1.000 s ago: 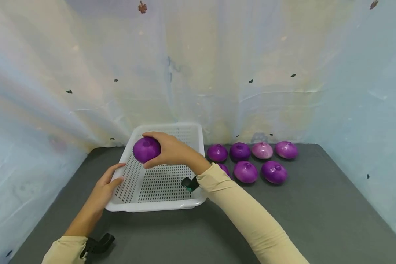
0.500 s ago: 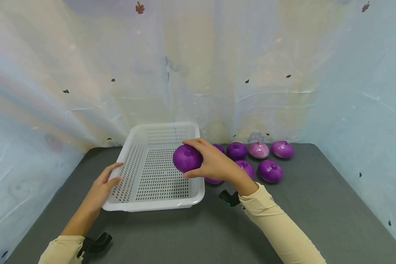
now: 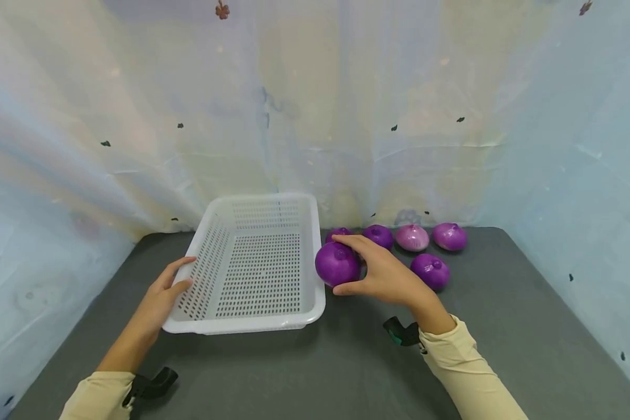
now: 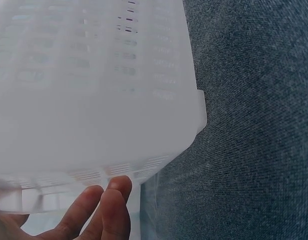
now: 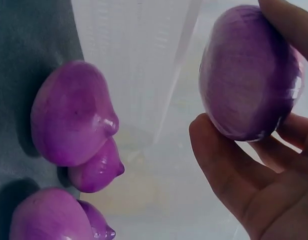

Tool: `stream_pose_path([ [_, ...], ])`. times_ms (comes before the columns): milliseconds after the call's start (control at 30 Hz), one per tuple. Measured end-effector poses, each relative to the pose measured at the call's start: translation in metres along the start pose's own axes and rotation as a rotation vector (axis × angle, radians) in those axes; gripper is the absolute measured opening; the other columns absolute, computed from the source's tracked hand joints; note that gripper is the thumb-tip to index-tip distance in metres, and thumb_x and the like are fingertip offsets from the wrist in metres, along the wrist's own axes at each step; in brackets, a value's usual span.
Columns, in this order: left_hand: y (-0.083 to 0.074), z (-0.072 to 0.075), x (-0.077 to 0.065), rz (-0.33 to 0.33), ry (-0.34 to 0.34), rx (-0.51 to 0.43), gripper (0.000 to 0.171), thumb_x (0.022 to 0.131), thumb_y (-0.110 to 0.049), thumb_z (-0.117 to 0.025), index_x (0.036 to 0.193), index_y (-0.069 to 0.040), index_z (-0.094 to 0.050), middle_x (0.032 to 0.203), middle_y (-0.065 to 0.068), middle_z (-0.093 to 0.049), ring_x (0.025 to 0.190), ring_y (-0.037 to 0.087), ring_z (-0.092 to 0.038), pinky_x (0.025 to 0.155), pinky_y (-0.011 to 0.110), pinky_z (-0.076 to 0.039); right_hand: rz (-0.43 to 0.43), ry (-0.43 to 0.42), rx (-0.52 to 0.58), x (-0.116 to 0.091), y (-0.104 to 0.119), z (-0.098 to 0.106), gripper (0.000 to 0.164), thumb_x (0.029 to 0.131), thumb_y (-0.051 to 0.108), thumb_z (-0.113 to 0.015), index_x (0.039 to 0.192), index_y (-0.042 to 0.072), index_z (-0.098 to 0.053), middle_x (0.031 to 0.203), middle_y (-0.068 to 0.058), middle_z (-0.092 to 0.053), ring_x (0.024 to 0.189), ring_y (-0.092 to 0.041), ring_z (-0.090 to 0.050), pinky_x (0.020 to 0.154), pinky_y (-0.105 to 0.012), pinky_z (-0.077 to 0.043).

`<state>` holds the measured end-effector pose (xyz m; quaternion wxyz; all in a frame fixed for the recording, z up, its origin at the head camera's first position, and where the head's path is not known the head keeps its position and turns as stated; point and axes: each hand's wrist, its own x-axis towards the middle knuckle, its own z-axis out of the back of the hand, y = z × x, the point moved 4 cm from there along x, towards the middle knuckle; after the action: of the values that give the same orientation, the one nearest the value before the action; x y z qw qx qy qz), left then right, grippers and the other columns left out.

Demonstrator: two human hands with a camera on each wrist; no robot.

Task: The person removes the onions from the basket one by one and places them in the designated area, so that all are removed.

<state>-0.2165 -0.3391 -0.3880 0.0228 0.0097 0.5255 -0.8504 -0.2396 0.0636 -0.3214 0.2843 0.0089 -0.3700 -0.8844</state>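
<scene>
A purple onion [image 3: 338,264] with a glossy skin is held above the table by my right hand [image 3: 380,269], thumb on one side and fingers on the other. In the right wrist view this held onion [image 5: 251,75] is apart from the onions on the table. My left hand [image 3: 160,300] grips the left rim of a white perforated plastic basket [image 3: 315,291], and no onion shows inside it. From the left wrist view, the left fingers [image 4: 113,210] lie against the basket's wall [image 4: 93,120].
Right of the basket, several onions sit on the dark grey table [image 3: 304,373]: a pinkish onion [image 3: 412,238], a purple onion [image 3: 450,237] beside it and a darker onion [image 3: 430,270] in front. My right hand hides part of the group. A patterned curtain [image 3: 294,116] hangs behind.
My right hand has carried the purple onion rightward from over the basket to beside its right rim. The left hand stays on the left rim.
</scene>
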Motion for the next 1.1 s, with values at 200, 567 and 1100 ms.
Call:
stream_pose_path([
  [200,0.001,0.0,-0.001,0.03,-0.003,0.024,0.055,0.108,-0.026,-0.038,0.159,-0.024,-0.019,0.148,0.027,-0.043,0.094,0.016,-0.068,0.068,0.035,-0.057,0.011,-0.012,-0.021,0.0,-0.006,0.004,0.09,0.074,0.04,-0.087,0.151,0.023,-0.043,0.153,-0.003,-0.045,0.138,-0.025,-0.046,0.109,-0.051,-0.043],
  [567,-0.001,0.001,0.001,0.018,0.002,0.008,0.055,0.108,-0.027,-0.039,0.159,-0.024,-0.02,0.149,0.027,-0.042,0.093,0.011,-0.068,0.069,0.036,-0.057,0.011,0.008,-0.068,0.0,-0.017,0.014,0.09,0.075,0.039,-0.087,0.151,0.023,-0.042,0.151,-0.002,-0.047,0.133,-0.024,-0.051,0.106,-0.05,-0.045],
  [1100,-0.003,0.0,0.0,0.01,0.001,0.027,0.055,0.108,-0.025,-0.037,0.159,-0.022,-0.019,0.149,0.027,-0.043,0.093,0.012,-0.067,0.069,0.036,-0.057,-0.036,0.025,-0.121,-0.02,-0.048,0.046,0.09,0.078,0.044,-0.083,0.153,0.025,-0.037,0.154,-0.006,-0.044,0.131,-0.03,-0.052,0.099,-0.052,-0.05],
])
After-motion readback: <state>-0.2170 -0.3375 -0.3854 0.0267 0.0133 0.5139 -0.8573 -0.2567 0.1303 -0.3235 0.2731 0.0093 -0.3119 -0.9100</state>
